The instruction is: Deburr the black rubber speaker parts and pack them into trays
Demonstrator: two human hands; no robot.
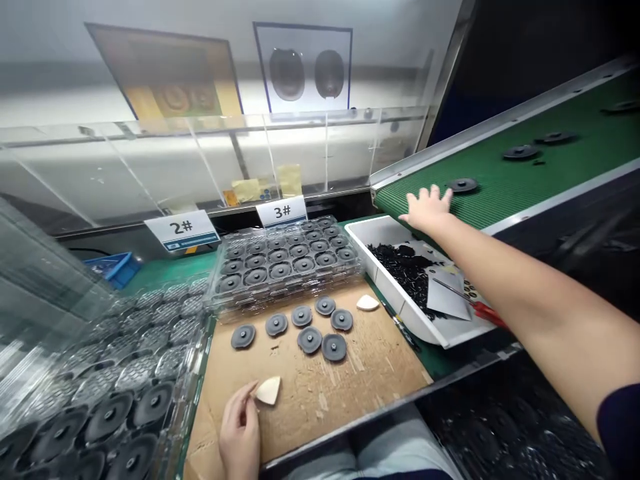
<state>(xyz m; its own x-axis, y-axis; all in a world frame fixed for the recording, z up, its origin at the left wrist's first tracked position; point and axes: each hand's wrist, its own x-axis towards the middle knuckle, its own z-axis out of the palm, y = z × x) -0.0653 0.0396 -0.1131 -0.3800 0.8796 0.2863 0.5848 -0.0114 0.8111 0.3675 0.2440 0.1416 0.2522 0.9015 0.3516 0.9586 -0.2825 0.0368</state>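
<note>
My left hand [241, 427] pinches a small cream triangular pad [269, 391] by one corner, low over the cardboard sheet [360, 393]. My right hand [428, 210] reaches out over the end of the green conveyor belt [490, 193], fingers spread. Just beyond its fingertips lies a dark grey round part [463, 185] with a raised centre; I see nothing held in that hand. Several similar grey round parts [334, 347] rest on the cardboard in a loose group. A second cream pad [367, 303] lies near the cardboard's right edge.
A clear tray of grey parts [287, 257] stands behind the cardboard, and more clear trays [125, 373] fill the left side. To the right, a white bin [395, 287] holds black scraps and a red-handled screwdriver [490, 313]. More parts [521, 153] lie farther up the belt.
</note>
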